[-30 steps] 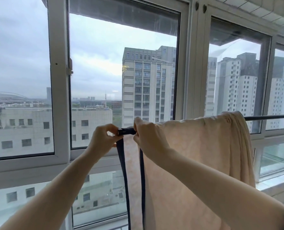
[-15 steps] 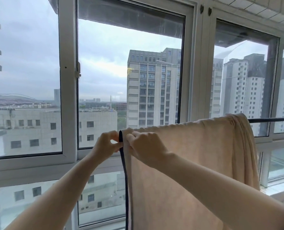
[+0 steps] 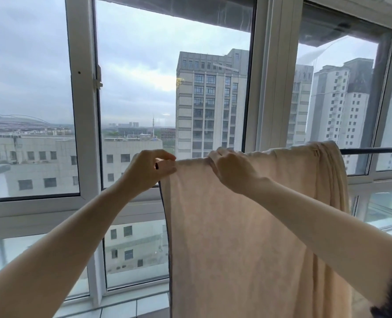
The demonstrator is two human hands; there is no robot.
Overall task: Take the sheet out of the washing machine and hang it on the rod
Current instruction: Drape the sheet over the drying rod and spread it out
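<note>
Sheet (image 3: 247,237), peach with a dark edge binding, is draped over the rod (image 3: 373,150) and hangs down in front of the window (image 3: 85,134), so the washing-machine part looks done and what remains is spreading. Both hands are up at the fold line. The left hand (image 3: 148,172) pinches the sheet's corner at its dark-trimmed end, thumb and fingers closed on the cloth. The right hand (image 3: 230,172) sits just beside it, fingers curled over the top fold and gripping the fabric where it crosses the rod. Beyond the right hand the cloth lies fairly flat, then bunches into a thick gathered roll near the bare stretch of rod.

To do this well, I'd judge the 2 hands should draw apart along the rod, keeping the top fold taut so no ridge forms between them. The corner needs to stay level with the fold rather than sag. After that, the bunched end beyond the right hand wants opening out toward the free rod, or it will likely dry slowly.
</note>
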